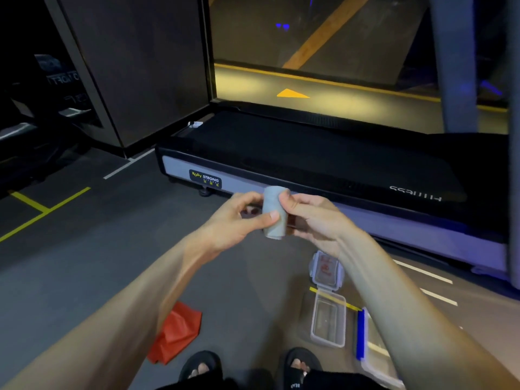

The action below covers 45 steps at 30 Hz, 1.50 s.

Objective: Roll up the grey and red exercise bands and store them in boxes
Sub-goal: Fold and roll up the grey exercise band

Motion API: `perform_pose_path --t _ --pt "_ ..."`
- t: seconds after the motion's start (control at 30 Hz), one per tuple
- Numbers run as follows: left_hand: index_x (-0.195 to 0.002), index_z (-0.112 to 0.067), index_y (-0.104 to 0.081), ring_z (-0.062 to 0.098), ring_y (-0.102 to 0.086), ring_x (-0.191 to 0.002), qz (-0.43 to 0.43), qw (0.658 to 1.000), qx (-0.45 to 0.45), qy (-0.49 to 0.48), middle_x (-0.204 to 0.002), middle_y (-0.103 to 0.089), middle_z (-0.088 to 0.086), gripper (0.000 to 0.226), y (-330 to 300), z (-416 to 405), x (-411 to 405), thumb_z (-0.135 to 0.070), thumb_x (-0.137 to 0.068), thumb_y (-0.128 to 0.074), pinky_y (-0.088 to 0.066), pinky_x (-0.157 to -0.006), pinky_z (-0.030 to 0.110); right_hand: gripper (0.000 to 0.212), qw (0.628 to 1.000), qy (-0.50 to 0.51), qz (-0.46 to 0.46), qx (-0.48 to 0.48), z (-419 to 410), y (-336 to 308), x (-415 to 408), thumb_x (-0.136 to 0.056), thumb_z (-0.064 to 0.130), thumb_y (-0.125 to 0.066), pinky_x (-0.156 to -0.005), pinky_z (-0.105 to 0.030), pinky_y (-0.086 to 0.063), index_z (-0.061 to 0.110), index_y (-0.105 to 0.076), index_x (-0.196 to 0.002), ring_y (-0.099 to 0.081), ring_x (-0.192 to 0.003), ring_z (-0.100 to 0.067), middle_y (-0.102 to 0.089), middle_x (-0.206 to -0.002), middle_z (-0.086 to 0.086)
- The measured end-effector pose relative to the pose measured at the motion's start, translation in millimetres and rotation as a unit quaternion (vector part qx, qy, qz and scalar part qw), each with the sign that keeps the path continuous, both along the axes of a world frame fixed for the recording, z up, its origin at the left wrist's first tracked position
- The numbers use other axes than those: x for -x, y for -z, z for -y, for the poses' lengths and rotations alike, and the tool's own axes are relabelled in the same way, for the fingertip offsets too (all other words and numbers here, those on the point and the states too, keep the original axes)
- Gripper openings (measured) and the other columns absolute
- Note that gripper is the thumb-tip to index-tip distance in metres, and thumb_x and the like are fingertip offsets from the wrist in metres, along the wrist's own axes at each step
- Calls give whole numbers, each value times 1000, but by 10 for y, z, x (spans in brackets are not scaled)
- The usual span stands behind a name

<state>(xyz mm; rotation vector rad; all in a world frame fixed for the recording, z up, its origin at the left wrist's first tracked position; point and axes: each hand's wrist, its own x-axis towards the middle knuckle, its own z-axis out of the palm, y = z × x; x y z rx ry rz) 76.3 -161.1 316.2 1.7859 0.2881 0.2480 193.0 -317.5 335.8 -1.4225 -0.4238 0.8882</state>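
Nearest to you, at the lower edge of the view, your two feet in black sandals [298, 364] stand on the grey floor [112, 263]. Just left of them, the red band [177, 334] lies unrolled and crumpled on the floor, partly hidden under your left forearm.

To the right of your feet, a clear box [328, 322] sits open on the floor, with its clear lid [325, 270] lying just beyond it. A second container with a blue clip [360, 334] lies beside the box, largely covered by your right forearm; its contents cannot be determined.

Above the floor, at mid-view, both hands hold the grey band [274, 212], which is rolled into a compact upright cylinder. Your left hand [239, 218] grips the roll, thumb pressed across its near face. Your right hand [312, 218] pinches the roll from the opposite side, fingertips curled onto its upper edge.

Beyond the hands, a treadmill [323, 159] runs across the view, its side rail bearing a "BODY STRONG" label [205, 178]. Farther back stands a glass panel [323, 38], and yellow floor lines [42, 209] mark the floor at left.
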Motion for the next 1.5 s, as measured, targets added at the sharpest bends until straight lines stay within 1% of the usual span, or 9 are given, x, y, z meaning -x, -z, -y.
perform_pose_path --t 0.1,0.3,0.5,0.63,0.87,0.97,1.13,1.27,1.5 --pt "-125 -15 -64 12 -67 -99 -81 990 23 111 -116 -70 5 47 259 -33 -118 -31 -84 -80 -56 -86 31 33 997 37 61 36 39 424 -108 -79 29 -81 -61 -20 -53 6 -66 -97 -66 -69 -11 -72 -80 -4" --pt "-118 -11 -66 19 -68 -89 -189 963 141 129 -98 -72 1 49 1076 -115 -379 -49 -88 -60 -55 -92 53 24 985 20 153 73 76 1410 -258 -75 16 -87 -58 -15 -40 13 -64 -77 -48 -60 -3 -59 -69 -1" --pt "-104 -15 -68 15 -68 -76 -214 964 130 94 -88 -70 2 34 1894 -85 -656 -46 -91 -61 -60 -73 40 23 988 24 106 113 90 2224 -408 -77 14 -87 -79 -25 -54 7 -72 -92 -66 -82 -12 -73 -86 -5" --pt "-113 -8 -68 19 -66 -79 -239 961 129 58 -96 -70 13 28 2408 -9 -792 -32 -102 -58 -60 -64 33 31 984 5 80 162 173 2712 -501 -78 9 -87 -94 -31 -57 15 -71 -104 -72 -102 -22 -76 -103 -7" --pt "-138 -21 -55 17 -62 -89 -279 946 147 75 -111 -66 11 36 3155 281 -1019 -32 -104 -51 -59 -80 42 25 967 78 128 204 429 3404 -549 -77 10 -88 -86 -33 -60 24 -76 -94 -74 -88 -12 -79 -89 5" --pt "-144 -32 -43 11 -64 -89 -295 938 144 107 -122 -62 5 41 3403 252 -1118 -33 -104 -49 -56 -78 32 21 957 113 116 241 779 3572 -674 -81 11 -85 -81 -34 -59 15 -76 -99 -72 -85 -16 -77 -94 -3" --pt "-121 -50 -51 11 -65 -84 -297 934 75 183 -125 -66 7 25 3773 208 -1245 -30 -106 -46 -51 -72 26 8 902 238 96 348 1675 3672 -1133 -86 18 -80 -80 -42 -59 18 -76 -92 -71 -87 -20 -75 -91 -2" --pt "-131 -39 -59 17 -70 -89 -295 916 -35 270 -113 -71 0 28 4000 363 -1425 -31 -106 -49 -50 -72 19 6 854 327 53 401 2153 3798 -1319 -87 17 -79 -87 -50 -55 13 -75 -88 -64 -86 -21 -74 -90 -8" --pt "-127 -40 -61 8 -68 -101 -232 922 -117 289 -115 -68 -14 29 4148 613 -1593 -35 -99 -53 -53 -96 33 30 806 411 -1 426 2366 4229 -1404 -85 19 -82 -94 -52 -57 1 -72 -107 -66 -93 -22 -73 -104 -22"
